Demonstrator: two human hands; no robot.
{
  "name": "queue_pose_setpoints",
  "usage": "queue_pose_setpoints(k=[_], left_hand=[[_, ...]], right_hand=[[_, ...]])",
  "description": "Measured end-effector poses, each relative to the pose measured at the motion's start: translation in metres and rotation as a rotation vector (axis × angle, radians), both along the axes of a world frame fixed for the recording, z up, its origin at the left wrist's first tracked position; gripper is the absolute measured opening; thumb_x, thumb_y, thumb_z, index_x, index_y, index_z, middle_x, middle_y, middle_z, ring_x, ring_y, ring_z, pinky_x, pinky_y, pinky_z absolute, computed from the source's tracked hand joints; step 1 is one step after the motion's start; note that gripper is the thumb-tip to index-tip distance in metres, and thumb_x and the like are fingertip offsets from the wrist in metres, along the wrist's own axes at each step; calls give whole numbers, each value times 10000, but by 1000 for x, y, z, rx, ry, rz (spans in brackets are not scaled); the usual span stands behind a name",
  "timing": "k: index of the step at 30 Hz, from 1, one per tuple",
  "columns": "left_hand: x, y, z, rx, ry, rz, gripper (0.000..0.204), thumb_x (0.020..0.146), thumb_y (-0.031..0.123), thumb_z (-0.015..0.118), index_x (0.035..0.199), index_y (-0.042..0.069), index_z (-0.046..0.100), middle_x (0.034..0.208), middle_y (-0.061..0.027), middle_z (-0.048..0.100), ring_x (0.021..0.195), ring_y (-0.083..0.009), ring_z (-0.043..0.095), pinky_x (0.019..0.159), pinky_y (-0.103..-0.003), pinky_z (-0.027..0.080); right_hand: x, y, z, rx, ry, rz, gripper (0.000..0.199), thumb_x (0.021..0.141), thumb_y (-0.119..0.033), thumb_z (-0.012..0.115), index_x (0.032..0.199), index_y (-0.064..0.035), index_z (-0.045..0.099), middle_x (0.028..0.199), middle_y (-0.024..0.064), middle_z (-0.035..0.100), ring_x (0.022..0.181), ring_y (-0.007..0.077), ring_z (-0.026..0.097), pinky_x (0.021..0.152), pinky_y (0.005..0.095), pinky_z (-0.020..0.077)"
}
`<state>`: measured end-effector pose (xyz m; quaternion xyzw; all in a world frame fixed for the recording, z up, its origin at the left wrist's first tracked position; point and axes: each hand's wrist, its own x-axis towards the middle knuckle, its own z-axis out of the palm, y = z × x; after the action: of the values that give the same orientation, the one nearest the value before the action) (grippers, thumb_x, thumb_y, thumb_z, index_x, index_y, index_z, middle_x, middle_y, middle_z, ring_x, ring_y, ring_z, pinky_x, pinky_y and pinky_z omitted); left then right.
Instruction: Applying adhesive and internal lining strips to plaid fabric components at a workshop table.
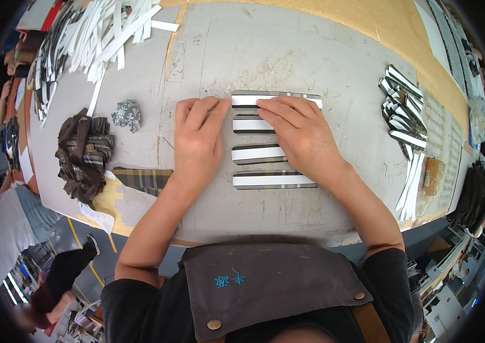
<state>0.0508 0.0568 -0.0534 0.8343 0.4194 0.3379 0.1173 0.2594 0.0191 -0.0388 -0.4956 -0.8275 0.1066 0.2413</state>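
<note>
Several plaid fabric strips, each with a white strip laid along it, lie one above another in front of me. At the farthest one, my left hand has its fingers bent and pressed together at the left end of the white strip. My right hand lies over the same piece, fingers stretched along it and fingertips on the white strip; its palm covers the right parts of the middle pieces. Below are a second white strip, a third white strip and the nearest white strip.
A heap of loose white strips lies far left. Bunched dark plaid fabric, a plaid piece and a crumpled grey patterned scrap are on the left. Backed strips pile up at right, near a brown packet.
</note>
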Motion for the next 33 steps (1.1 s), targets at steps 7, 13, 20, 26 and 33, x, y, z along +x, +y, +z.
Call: queue_pose_setpoints(k=[7, 13, 20, 26, 33], left_hand=[[5, -1, -2, 13, 57, 6, 365, 668, -161, 609, 998, -29, 692, 1038, -100, 584, 904, -303, 525, 719, -350, 495], [2, -2, 0, -20, 50, 2, 437, 663, -177, 557, 1049, -18, 686, 1040, -117, 592, 940, -313, 523, 787, -380, 473], [3, 1, 0, 55, 80, -10, 347, 671, -150, 619, 992, -34, 683, 1034, -99, 585, 892, -306, 527, 719, -363, 487], [7, 6, 8, -18, -33, -7, 290, 731, -134, 637, 992, -19, 687, 974, -102, 616, 878, -272, 549, 717, -341, 478], [15, 23, -3, -17, -71, -141, 198, 715, -84, 697, 901, -16, 691, 876, -76, 620, 820, -240, 567, 667, -321, 491]], right_hand=[[12, -10, 3, -57, 53, -53, 382, 720, 76, 606, 1094, 9, 652, 1238, 82, 616, 1181, 268, 544, 985, 395, 454], [31, -30, 1, 10, -38, -198, 378, 709, 79, 634, 1084, 38, 640, 1243, 129, 613, 1183, 292, 560, 967, 393, 482], [38, -32, 0, 14, 24, -193, 342, 736, 87, 631, 1074, 40, 640, 1199, 143, 626, 1157, 304, 573, 934, 383, 502], [45, -16, 8, 49, 135, -249, 254, 771, 87, 641, 1016, 23, 668, 1038, 122, 646, 950, 300, 596, 803, 368, 521], [41, -1, 1, -32, 164, -199, 191, 801, 49, 680, 976, -22, 710, 1009, 71, 654, 915, 229, 603, 725, 301, 521]])
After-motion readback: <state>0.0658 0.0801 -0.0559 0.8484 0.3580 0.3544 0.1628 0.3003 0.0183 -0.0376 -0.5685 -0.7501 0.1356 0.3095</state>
